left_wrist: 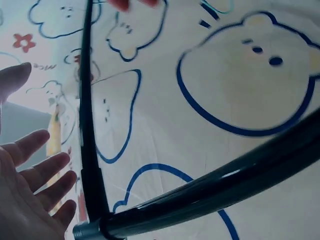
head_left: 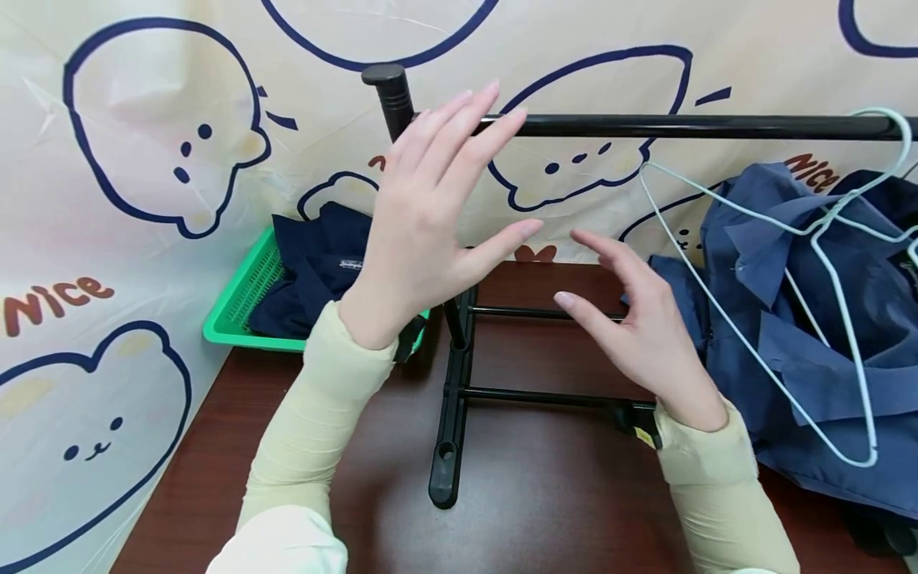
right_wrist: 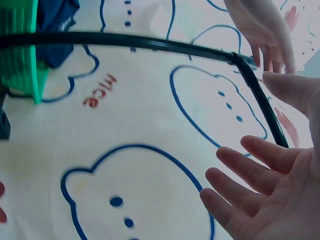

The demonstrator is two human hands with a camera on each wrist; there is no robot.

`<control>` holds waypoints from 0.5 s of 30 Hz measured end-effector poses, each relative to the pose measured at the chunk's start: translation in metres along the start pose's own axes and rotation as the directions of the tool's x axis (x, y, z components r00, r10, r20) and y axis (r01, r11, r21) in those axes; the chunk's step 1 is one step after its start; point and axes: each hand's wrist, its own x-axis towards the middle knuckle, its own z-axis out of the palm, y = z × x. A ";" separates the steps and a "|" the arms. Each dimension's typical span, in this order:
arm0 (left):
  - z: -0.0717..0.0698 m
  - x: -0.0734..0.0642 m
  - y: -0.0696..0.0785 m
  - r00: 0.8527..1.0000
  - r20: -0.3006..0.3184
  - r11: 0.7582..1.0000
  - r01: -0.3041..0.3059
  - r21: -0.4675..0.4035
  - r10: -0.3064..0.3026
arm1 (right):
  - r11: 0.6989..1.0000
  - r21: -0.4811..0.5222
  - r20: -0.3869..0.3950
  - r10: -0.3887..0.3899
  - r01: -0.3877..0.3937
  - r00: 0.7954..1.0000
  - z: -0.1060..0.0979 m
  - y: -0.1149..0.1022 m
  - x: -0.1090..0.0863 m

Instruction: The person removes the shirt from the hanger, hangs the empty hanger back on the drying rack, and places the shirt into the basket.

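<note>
My left hand (head_left: 430, 207) is raised in front of the left end of a black clothes rack's top rail (head_left: 645, 126), its fingers straight and holding nothing. Lower and to the right, my right hand (head_left: 645, 327) hovers with thumb and fingers apart, also holding nothing. Close beside it, a pale mint wire hanger (head_left: 853, 311) hooks over the rail. Behind the hanger is a blue garment (head_left: 760, 239), bunched at the right. In the left wrist view, the left hand (left_wrist: 30, 185) has its fingers spread near the rack's corner. The right wrist view shows the right hand (right_wrist: 270, 185) with palm open.
A green plastic basket (head_left: 251, 341) holding a folded navy garment (head_left: 315, 263) stands at the back left. The rack's black foot (head_left: 446, 470) rests on the dark brown table (head_left: 545, 478). A cartoon-printed cloth (head_left: 143, 287) covers the wall behind.
</note>
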 end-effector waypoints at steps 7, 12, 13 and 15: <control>0.025 -0.001 -0.008 0.996 0.073 0.982 0.046 0.181 -0.060 | 0.997 -0.071 -0.102 0.002 -0.009 0.995 -0.033 -0.021 -0.010; 0.030 -0.002 -0.012 0.996 0.008 0.977 0.090 0.192 -0.093 | 0.996 -0.088 -0.195 -0.051 0.034 0.979 -0.053 -0.050 -0.015; 0.030 -0.001 -0.012 0.995 -0.011 0.977 0.095 0.189 -0.094 | 0.995 -0.090 -0.216 -0.055 0.036 0.975 -0.056 -0.053 -0.017; 0.031 0.000 -0.013 0.994 -0.040 0.978 0.107 0.180 -0.101 | 0.994 -0.103 -0.244 -0.058 0.034 0.968 -0.062 -0.057 -0.021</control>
